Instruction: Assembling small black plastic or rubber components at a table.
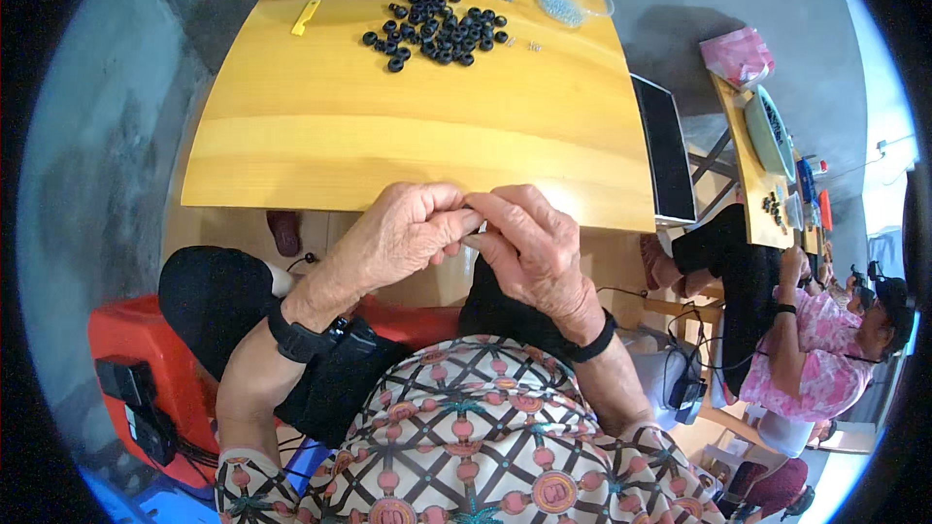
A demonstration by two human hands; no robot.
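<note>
L hand (413, 233) & R hand (532, 247) are pinching a small, mostly hidden pc (479, 229) between closed fingertips, approx. centre; black ring-shaped pts (445, 36) are lying at 12 o'clock on tabletop (408, 141).

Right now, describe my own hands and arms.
The left hand and right hand are gloveless. A black strap with a dark device circles the left wrist, a black band the right. Cream, lattice-printed fabric sleeves leave the forearms bare.
</note>
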